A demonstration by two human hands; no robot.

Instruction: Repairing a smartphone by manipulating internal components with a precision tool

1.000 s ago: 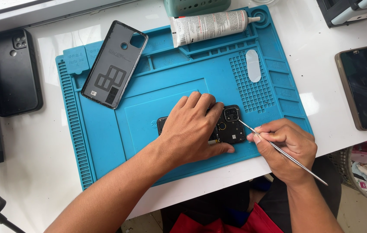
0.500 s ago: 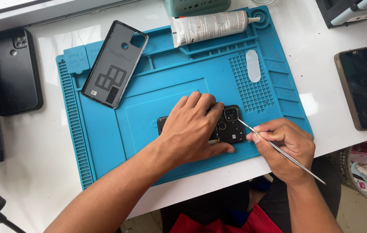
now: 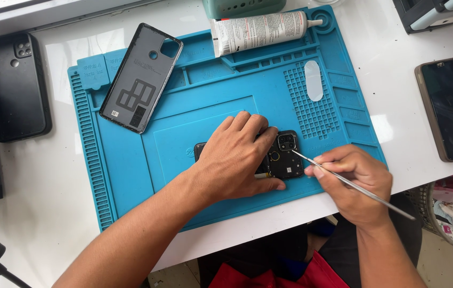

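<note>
Head view: white labelled glue tube (image 3: 261,31) tops blue mat (image 3: 205,101).

The scene is seen through a single head-worn camera, aimed steeply down from above the seated person at close range. The white table (image 3: 34,176) and the blue silicone repair mat (image 3: 125,176) fill most of the frame, the table's near edge running along the bottom, with the person's lap visible beneath it. Only this one view is provided.
</note>
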